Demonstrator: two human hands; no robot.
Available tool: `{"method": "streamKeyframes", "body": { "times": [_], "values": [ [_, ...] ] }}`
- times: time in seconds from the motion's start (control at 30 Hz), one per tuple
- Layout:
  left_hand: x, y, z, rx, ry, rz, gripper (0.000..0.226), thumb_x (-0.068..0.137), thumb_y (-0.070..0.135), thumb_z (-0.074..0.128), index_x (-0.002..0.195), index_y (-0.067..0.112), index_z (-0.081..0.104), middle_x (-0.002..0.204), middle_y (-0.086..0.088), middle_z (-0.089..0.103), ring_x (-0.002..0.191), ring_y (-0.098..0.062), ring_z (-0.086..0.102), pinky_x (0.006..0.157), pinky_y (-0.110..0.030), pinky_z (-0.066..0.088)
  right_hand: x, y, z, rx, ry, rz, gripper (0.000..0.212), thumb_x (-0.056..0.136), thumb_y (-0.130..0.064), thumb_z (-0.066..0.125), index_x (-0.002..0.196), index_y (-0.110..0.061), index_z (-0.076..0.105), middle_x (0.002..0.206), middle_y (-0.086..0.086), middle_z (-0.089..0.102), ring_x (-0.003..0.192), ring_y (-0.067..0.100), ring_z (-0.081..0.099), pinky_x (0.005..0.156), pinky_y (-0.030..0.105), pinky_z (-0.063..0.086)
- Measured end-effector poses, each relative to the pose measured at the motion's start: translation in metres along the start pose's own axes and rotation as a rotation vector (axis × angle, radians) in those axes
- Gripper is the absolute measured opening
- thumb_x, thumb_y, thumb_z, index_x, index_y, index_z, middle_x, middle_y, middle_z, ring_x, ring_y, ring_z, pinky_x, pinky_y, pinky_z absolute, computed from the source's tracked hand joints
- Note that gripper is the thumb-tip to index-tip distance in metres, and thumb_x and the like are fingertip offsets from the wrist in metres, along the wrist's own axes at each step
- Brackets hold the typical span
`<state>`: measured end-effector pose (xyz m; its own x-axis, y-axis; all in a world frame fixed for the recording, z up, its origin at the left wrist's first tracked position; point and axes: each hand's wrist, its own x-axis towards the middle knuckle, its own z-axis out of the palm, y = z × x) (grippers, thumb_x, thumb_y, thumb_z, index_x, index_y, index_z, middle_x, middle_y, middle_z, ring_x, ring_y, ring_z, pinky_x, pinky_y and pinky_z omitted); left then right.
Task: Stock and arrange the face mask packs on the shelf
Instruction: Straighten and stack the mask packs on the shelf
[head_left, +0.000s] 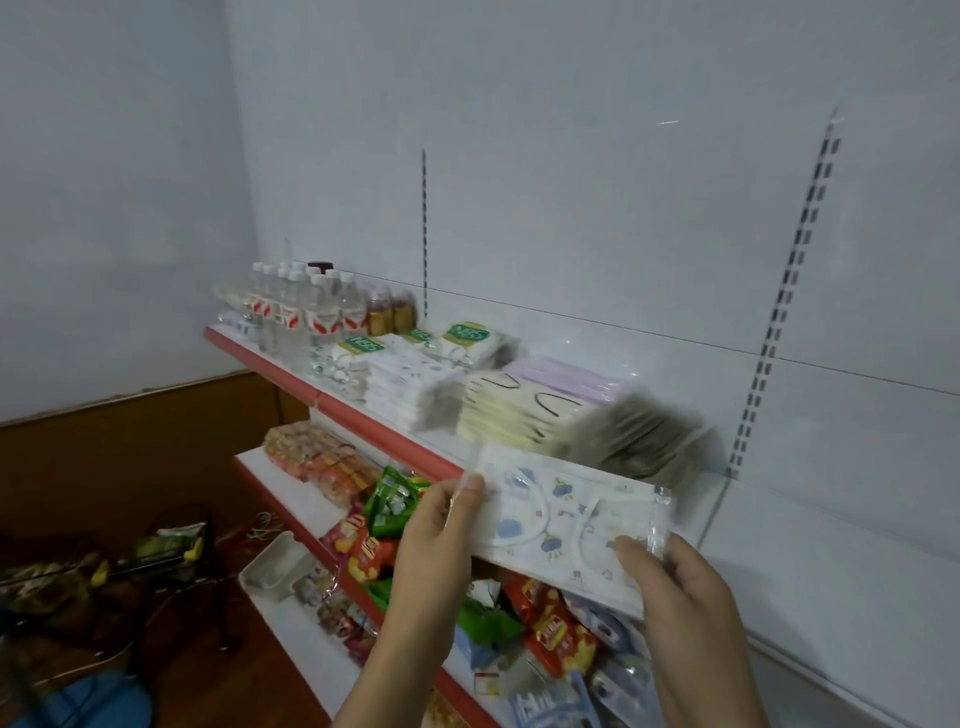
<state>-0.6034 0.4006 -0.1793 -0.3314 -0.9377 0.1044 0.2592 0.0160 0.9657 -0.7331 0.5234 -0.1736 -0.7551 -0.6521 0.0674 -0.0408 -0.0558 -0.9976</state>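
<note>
Several stacks of mask packs (498, 410) already line the top shelf (332, 402) (around twelve o'clock); both hands, left hand (441, 540) and right hand (675, 587), grasp one printed pack (561, 519), unplaced.

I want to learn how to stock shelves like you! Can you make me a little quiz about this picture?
1. True or false: both hands hold the printed mask pack.
2. What stands at the far end of the top shelf? A) bottles B) shoes C) books
3. Which stack lies nearest the held pack?

Key: 1. True: left hand, right hand. 2. A, the bottles. 3. The grey stack.
</note>
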Motion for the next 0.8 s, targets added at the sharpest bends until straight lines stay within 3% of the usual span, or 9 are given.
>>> {"method": "streamKeyframes", "body": {
  "times": [0.13, 0.3, 0.37, 0.43, 0.5, 0.6, 0.7, 0.8],
  "values": [
    [0.053, 0.005, -0.031, 0.07, 0.084, 0.055, 0.019, 0.099, 0.033, 0.059, 0.099, 0.018, 0.072, 0.09, -0.006, 0.077, 0.084, -0.03, 0.074, 0.075, -0.045, 0.06, 0.035, -0.002, 0.054, -0.045, -0.051, 0.003, 0.014, 0.091, -0.028, 0.068, 0.089, -0.039, 0.076, 0.086, -0.01, 0.077, 0.089, 0.018, 0.073, 0.089, 0.05, 0.057],
    [0.149, 0.018, -0.065, 0.255, 0.162, 0.141, 0.019, 0.097, 0.033, 0.062, 0.103, 0.017, 0.071, 0.086, -0.002, 0.076, 0.076, -0.024, 0.072, 0.067, -0.044, 0.061, 0.096, -0.004, 0.117, -0.167, -0.097, -0.067, 0.011, 0.093, -0.027, 0.064, 0.086, -0.025, 0.073, 0.078, -0.008, 0.075, 0.076, 0.014, 0.07, 0.07, 0.039, 0.057],
    [0.191, 0.025, -0.076, 0.388, 0.241, 0.189, 0.023, 0.095, 0.038, 0.064, 0.114, 0.026, 0.062, 0.096, 0.004, 0.071, 0.078, -0.017, 0.071, 0.072, -0.044, 0.062, 0.124, -0.008, 0.147, -0.233, -0.093, -0.166, 0.015, 0.092, -0.028, 0.065, 0.107, -0.028, 0.068, 0.089, -0.008, 0.074, 0.075, 0.011, 0.071, 0.069, 0.04, 0.059],
    [0.23, 0.034, -0.085, 0.489, 0.301, 0.215, 0.028, 0.094, 0.041, 0.065, 0.115, 0.032, 0.051, 0.102, 0.005, 0.066, 0.077, -0.015, 0.07, 0.063, -0.038, 0.06, 0.152, -0.016, 0.178, -0.259, -0.084, -0.226, 0.045, 0.091, -0.027, 0.067, 0.132, -0.033, 0.052, 0.093, -0.01, 0.071, 0.07, 0.01, 0.071, 0.061, 0.031, 0.057],
    [0.268, 0.046, -0.092, 0.568, 0.339, 0.245, 0.023, 0.096, 0.039, 0.063, 0.109, 0.029, 0.047, 0.097, 0.006, 0.065, 0.074, -0.015, 0.068, 0.057, -0.035, 0.057, 0.18, -0.028, 0.206, -0.301, -0.078, -0.267, 0.055, 0.09, -0.026, 0.067, 0.138, -0.034, 0.042, 0.088, -0.011, 0.068, 0.069, 0.008, 0.069, 0.056, 0.026, 0.052],
    [0.322, 0.059, -0.098, 0.699, 0.266, 0.309, 0.015, 0.1, 0.033, 0.055, 0.109, 0.021, 0.055, 0.087, 0.004, 0.065, 0.068, -0.017, 0.064, 0.061, -0.04, 0.058, 0.222, -0.043, 0.244, -0.364, -0.048, -0.294, 0.054, 0.088, -0.024, 0.065, 0.135, -0.031, 0.041, 0.079, -0.009, 0.066, 0.069, 0.011, 0.068, 0.064, 0.037, 0.057],
    [0.365, 0.06, -0.104, 0.825, 0.125, 0.324, 0.022, 0.098, 0.036, 0.054, 0.115, 0.022, 0.054, 0.086, 0.003, 0.066, 0.057, -0.014, 0.059, 0.049, -0.032, 0.049, 0.256, -0.05, 0.277, -0.414, -0.024, -0.261, 0.049, 0.084, -0.022, 0.061, 0.129, -0.029, 0.042, 0.087, -0.005, 0.068, 0.063, 0.02, 0.072, 0.073, 0.042, 0.059],
    [0.406, 0.054, -0.115, 0.941, 0.044, 0.359, 0.028, 0.096, 0.043, 0.053, 0.116, 0.023, 0.056, 0.103, 0.002, 0.067, 0.068, -0.016, 0.062, 0.057, -0.031, 0.049, 0.28, -0.051, 0.301, -0.455, -0.012, -0.198, 0.042, 0.084, -0.018, 0.058, 0.121, -0.027, 0.042, 0.084, 0.004, 0.071, 0.048, 0.019, 0.069, 0.063, 0.036, 0.06]
  ]
}}
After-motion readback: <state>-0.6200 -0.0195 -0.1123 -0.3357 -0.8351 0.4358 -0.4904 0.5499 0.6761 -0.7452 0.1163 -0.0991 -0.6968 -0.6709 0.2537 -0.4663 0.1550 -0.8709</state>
